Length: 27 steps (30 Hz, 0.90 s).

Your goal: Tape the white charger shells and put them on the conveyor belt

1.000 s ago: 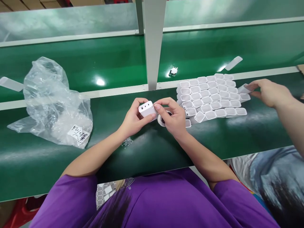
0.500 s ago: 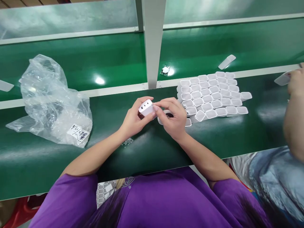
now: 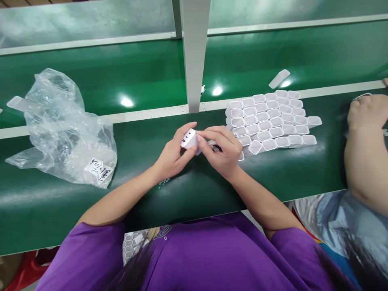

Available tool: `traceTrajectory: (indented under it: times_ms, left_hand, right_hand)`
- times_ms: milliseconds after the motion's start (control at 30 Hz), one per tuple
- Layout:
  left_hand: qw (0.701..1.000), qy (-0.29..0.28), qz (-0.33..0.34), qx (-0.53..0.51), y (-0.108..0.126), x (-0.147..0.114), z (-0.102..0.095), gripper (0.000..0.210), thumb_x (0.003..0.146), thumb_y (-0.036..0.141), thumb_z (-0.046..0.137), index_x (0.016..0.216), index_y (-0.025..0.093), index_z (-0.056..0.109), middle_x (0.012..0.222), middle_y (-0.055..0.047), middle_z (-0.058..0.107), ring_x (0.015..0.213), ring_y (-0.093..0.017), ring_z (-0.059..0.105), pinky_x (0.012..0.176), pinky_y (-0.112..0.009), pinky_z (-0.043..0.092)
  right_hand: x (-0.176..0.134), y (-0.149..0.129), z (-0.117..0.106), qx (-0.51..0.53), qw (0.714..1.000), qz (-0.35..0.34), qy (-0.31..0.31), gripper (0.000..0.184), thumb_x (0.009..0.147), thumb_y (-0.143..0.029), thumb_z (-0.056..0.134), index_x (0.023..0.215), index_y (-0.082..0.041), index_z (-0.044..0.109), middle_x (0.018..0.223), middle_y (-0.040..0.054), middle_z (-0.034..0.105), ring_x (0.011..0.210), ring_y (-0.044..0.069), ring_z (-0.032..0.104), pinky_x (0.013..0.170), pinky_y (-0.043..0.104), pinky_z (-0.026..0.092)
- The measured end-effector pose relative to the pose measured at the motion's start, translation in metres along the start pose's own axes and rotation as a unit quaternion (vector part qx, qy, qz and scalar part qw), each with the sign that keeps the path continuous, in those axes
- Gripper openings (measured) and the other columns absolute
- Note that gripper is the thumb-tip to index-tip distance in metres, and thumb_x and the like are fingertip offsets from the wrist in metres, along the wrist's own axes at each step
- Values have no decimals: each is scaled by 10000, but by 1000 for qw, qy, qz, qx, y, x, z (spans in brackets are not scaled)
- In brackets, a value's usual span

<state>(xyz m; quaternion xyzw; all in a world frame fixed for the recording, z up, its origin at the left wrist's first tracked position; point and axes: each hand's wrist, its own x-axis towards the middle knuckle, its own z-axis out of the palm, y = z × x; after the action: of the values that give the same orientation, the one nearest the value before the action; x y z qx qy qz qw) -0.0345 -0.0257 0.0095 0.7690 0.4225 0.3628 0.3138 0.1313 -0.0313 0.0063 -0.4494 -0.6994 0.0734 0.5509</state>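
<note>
My left hand (image 3: 172, 151) is closed around a white charger housing (image 3: 189, 138) with several dark port slots in its end face. Thumb and forefinger of my right hand (image 3: 222, 150) pinch together against the housing's right edge; whatever they grip is hidden. Below the right palm shows part of a round white thing (image 3: 212, 144) with a dark middle, mostly covered. Small pale pieces (image 3: 164, 182) lie scattered on the green bench (image 3: 182, 202) by my left forearm. Right of my hands, several rows of white open-topped housings (image 3: 273, 121) stand packed together.
A clear plastic bag (image 3: 72, 133) with a handwritten label rests at the left. Behind a pale rail, a green belt (image 3: 145, 76) carries a loose white housing (image 3: 279, 79). A grey post (image 3: 195, 56) rises straight ahead. A co-worker's hand (image 3: 366, 111) is at the far right.
My hands have shifted slightly right, and the charger housing is tilted more. Loose items on the back belt have moved left. The co-worker's arm has come further in from the right.
</note>
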Motion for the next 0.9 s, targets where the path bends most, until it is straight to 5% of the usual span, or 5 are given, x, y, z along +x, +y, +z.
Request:
traceTrajectory:
  times_ms: [200,433,567,900]
  left_hand:
    - [1000,3,-13,4,0,0,0,518,947,460,525,1399,230,419,1045,-66,643,610,-96,533,597,-239,474]
    - [997,18,21,68,-3,0,0,505,947,387,499,1401,190,401,1256,-125,623,931,-188,660,827,-296,529]
    - [993,28,19,115,-7,0,-1,456,931,351,493,1353,185,445,1174,-108,656,882,-186,658,787,-296,524]
    - [999,29,-35,-19,-12,7,-5,439,890,370,524,1305,226,524,1148,-62,616,752,-147,564,680,-272,481]
  right_hand:
    - [-3,5,1,44,998,12,-47,183,962,-289,567,1010,-273,743,953,57,710,867,198,693,803,355,617]
    - [-7,13,4,-4,997,-50,-63,199,955,-245,577,1042,-269,754,975,57,737,842,193,705,700,311,607]
    - [-8,16,6,-17,993,-96,-60,228,951,-206,557,1044,-256,759,941,53,736,789,168,697,641,273,580]
    - [5,10,0,93,993,18,-69,235,938,-198,563,1058,-259,756,906,26,668,764,119,631,556,208,531]
